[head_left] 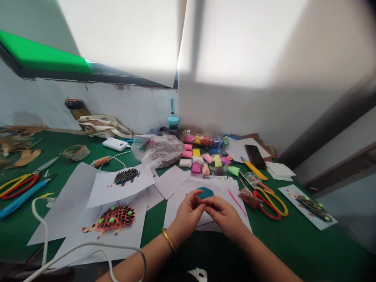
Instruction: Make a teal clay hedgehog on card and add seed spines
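Note:
My left hand (191, 211) and my right hand (223, 214) meet over the white paper (241, 217). Their fingertips are pinched together, and whatever is between them is hidden or too small to name. Just beyond the fingers a flat dark-blue clay shape (207, 192) lies on the paper, partly covered by my hands. To the right of it rests a pink modelling tool (236, 201). A pen (216, 177) lies along the far side of the paper. A gold bangle (168, 241) circles my left wrist.
Several clay packets (196, 167) and a crumpled plastic bag (158, 149) lie behind. Scissors (272, 201), a yellow cutter (255, 169) and a phone (255, 156) are at right. Hedgehog pictures (117, 220) lie left, near a white cable (88, 244) and more scissors (25, 182).

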Demonstrator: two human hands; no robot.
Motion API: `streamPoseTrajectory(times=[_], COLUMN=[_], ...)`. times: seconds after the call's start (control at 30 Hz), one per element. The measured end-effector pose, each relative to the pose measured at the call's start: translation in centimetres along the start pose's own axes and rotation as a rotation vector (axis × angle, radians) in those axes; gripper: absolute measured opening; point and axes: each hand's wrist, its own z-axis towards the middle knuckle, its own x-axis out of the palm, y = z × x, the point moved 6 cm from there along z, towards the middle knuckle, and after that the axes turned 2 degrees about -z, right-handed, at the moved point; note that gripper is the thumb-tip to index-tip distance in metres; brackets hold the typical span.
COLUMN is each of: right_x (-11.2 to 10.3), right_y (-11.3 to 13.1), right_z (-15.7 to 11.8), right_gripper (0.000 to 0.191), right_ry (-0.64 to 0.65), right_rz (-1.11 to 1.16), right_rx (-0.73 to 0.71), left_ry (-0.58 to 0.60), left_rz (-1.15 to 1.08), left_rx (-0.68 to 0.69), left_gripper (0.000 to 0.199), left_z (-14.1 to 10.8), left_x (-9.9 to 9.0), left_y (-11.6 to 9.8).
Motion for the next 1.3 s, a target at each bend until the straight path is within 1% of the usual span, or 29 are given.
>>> streamPoseTrajectory(times=[0.07, 0.1, 0.2, 0.27, 0.37, 0.5, 0.57, 0.6, 0.67, 0.73, 0.8, 0.83, 0.9, 0.97, 1.13, 1.23, 1.3], right_x=[0.3, 0.4, 0.2, 0.1, 0.0, -0.6, -1.3, -1.8, -3.0, -4.3, -5.2, -5.5, -5.8, -5.7, -5.6, -5.7, -5.8], right_y=[-0.2, -0.2, 0.0, 0.3, 0.8, 1.2, 1.0, 0.7, 0.0, -1.1, -2.3, -2.9, -3.8, -4.3, -4.9, -5.3, -5.4], right_z=[-0.4, -0.5, -0.8, -1.1, -1.4, -1.4, -1.0, -0.7, -0.1, 0.3, 0.7, 0.8, 0.8, 0.7, 0.7, 0.7, 0.7], right_gripper=[0.017, 0.015, 0.014, 0.015, 0.014, 0.012, 0.016, 0.019, 0.029, 0.038, 0.041, 0.039, 0.032, 0.027, 0.026, 0.025, 0.028], right_ry=[-0.056, -0.082, -0.136, -0.147, -0.178, -0.225, -0.236, -0.246, -0.277, -0.360, -0.403, -0.417, -0.447, -0.472, -0.515, -0.502, -0.497], right_rz=[0.070, 0.089, 0.089, 0.038, -0.098, -0.243, -0.264, -0.269, -0.281, -0.301, -0.299, -0.293, -0.271, -0.253, -0.245, -0.279, -0.320], right_rx=[0.023, 0.013, -0.087, -0.157, -0.249, -0.331, -0.327, -0.314, -0.272, -0.211, -0.145, -0.122, -0.106, -0.116, -0.123, -0.090, -0.067], left_ry=[-0.005, -0.010, -0.039, -0.051, -0.055, 0.017, 0.042, 0.026, -0.036, -0.109, -0.167, -0.204, -0.251, -0.259, -0.268, -0.271, -0.267], left_rz=[-0.164, -0.216, -0.280, -0.303, -0.308, -0.281, -0.232, -0.188, -0.101, -0.001, 0.077, 0.107, 0.143, 0.159, 0.239, 0.264, 0.279], left_rx=[-0.079, -0.109, -0.180, -0.228, -0.277, -0.302, -0.263, -0.223, -0.120, -0.018, 0.045, 0.066, 0.076, 0.075, 0.114, 0.132, 0.136], left_gripper=[0.048, 0.050, 0.056, 0.060, 0.066, 0.063, 0.056, 0.052, 0.043, 0.034, 0.030, 0.029, 0.026, 0.024, 0.021, 0.020, 0.019], left_z=[0.0, 0.0, -0.6, -1.0, -1.5, -1.5, -0.9, -0.4, 0.7, 1.6, 2.2, 2.4, 2.4, 2.2, 1.7, 1.8, 1.9], left_x=[0.3, 0.3, 0.2, 0.1, 0.1, -0.1, -0.7, -1.2, -2.4, -3.6, -4.4, -4.8, -5.2, -5.3, -5.3, -5.4, -5.4], left_y=[0.7, 0.9, 1.0, 1.0, 0.7, 0.1, -0.3, -0.5, -0.9, -0.9, -0.5, -0.3, 0.4, 0.8, 0.5, 0.5, 0.5])
